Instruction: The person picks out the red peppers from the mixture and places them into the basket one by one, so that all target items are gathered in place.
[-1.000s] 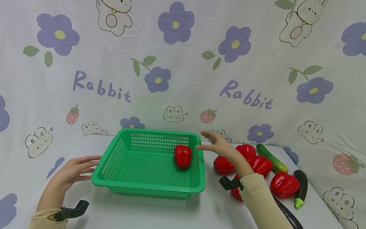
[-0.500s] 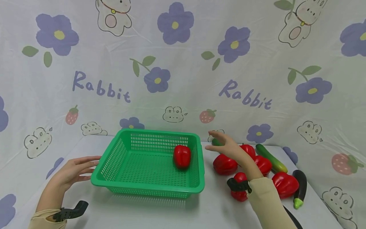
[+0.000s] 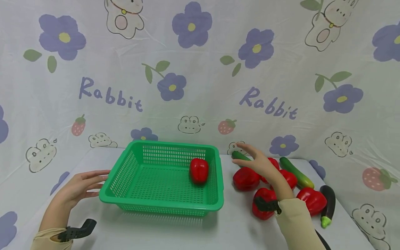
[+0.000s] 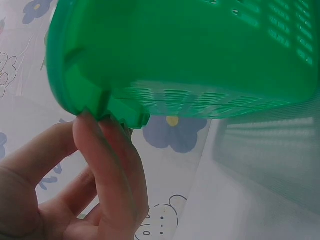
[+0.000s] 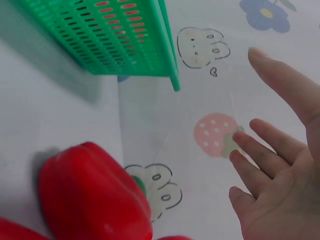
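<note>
Left hand [image 3: 79, 189], fingers slightly apart, touched the green basket [image 3: 162, 204], perhaps steadying it; right hand [image 3: 257, 162], empty, thumb apart from fingers, hung near loose bell peppers [image 3: 246, 179]; one red bell pepper [image 3: 199, 171] sat inside!

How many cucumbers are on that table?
2: one cucumber at the back right of the table, another cucumber partly behind the right hand. More may be hidden.
</note>
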